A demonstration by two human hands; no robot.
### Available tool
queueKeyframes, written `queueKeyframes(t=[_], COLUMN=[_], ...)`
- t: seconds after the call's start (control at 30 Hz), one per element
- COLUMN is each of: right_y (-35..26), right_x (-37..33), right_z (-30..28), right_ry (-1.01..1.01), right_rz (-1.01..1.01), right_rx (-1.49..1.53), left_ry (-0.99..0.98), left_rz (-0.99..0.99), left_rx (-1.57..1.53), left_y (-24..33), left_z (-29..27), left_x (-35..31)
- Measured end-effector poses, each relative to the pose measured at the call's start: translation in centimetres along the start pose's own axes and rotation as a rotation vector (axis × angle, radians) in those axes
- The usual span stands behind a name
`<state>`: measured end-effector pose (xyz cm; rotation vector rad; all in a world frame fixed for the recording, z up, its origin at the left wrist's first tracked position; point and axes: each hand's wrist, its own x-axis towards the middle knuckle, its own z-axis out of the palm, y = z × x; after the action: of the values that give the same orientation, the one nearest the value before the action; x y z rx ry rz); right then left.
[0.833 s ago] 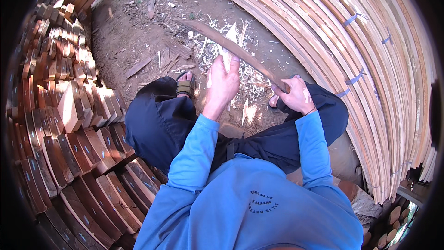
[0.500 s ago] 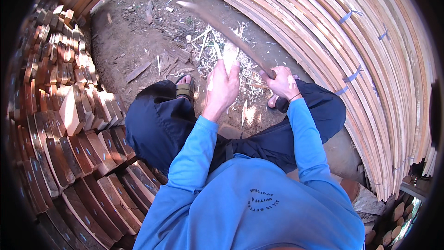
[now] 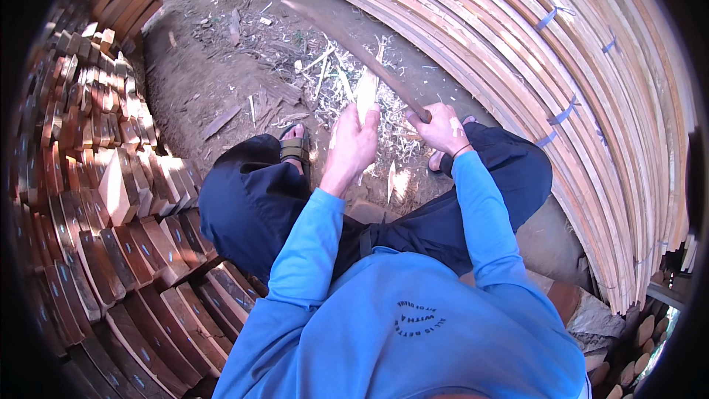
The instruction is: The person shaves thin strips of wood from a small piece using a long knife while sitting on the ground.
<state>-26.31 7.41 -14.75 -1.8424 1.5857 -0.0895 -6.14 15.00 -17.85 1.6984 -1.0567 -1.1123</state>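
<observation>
1. Head view: the left hand [image 3: 353, 142] has its fingers wrapped around a pale wood piece [image 3: 366, 92], held upright above the dirt ground [image 3: 214, 66]. The right hand [image 3: 441, 128] is closed on the handle of a long dark blade [image 3: 347, 43], raised up to the left.
2. Open ground lies ahead, with shavings [image 3: 332, 74]; stacked wood blocks [image 3: 111, 177] on the left, bent slats [image 3: 576, 103] on the right.
3. The blade tip is blurred.
</observation>
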Motion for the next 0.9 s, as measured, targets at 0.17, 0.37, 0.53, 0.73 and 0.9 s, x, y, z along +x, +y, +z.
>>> queueKeyframes(t=[0.17,0.37,0.53,0.73,0.9], right_y=[1.1,-0.6,0.8,-0.3,-1.7], right_x=[2.3,-1.9,-3.8,-2.6,-0.3], right_z=[-0.6,-0.6,0.1,0.4,0.3], right_ry=[0.132,0.057,-0.012,-0.003,0.094], right_rz=[0.083,0.026,-0.083,0.001,-0.008], right_rx=[0.105,0.141,0.101,0.050,0.053], left_ry=[-0.010,0.156,0.204,0.227,0.150], left_rz=[0.067,0.091,0.122,0.211,0.193], left_rx=[0.001,0.100,0.204,0.343,0.327], left_y=[3.3,4.1,4.0,4.8,5.1], left_z=[-0.6,-1.4,-1.6,-1.4,-0.6], left_x=[-1.2,-0.9,-1.0,-1.6,-2.1])
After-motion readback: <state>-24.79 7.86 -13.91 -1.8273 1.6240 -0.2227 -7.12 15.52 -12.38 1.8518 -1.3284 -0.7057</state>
